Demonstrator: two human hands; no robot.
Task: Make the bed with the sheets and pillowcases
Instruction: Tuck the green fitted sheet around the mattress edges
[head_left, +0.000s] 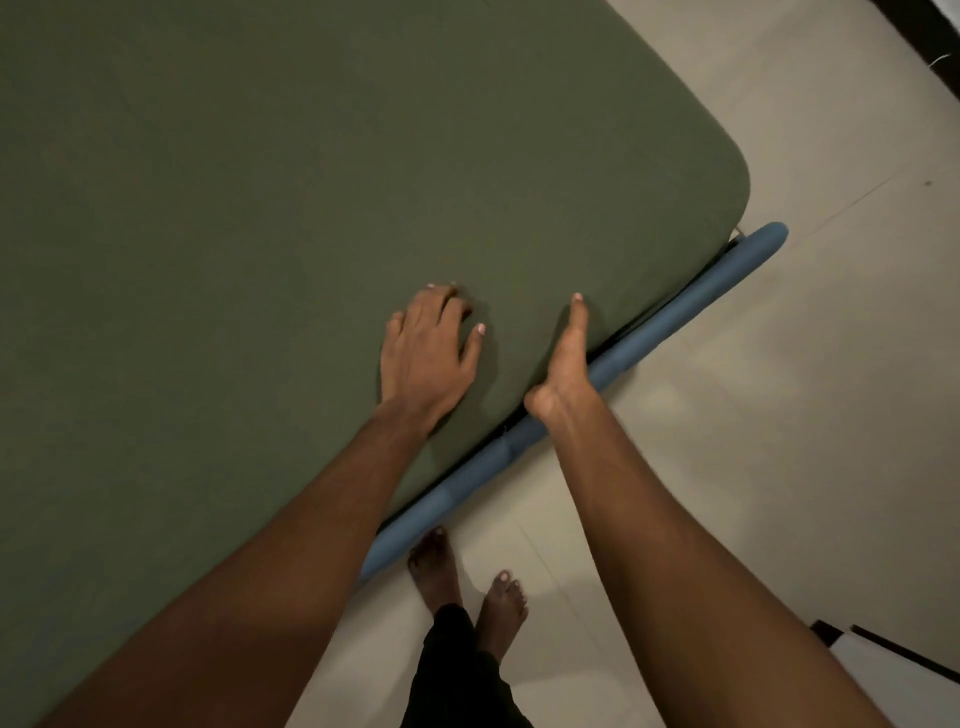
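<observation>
- A green sheet (260, 208) lies smooth over the mattress and fills most of the view, pulled round the rounded corner at the right.
- The pale tiled floor (779, 415) runs beside the bed.
- A blue padded rail (675, 317) borders the mattress edge.
- The left hand (426, 353) rests palm down on the sheet near that edge, fingers spread.
- The right hand (563, 364) is at the mattress edge, thumb along the top. Its fingers are hidden over the side, so I cannot tell its grip.
- Bare feet (501, 608) stand by the rail.
</observation>
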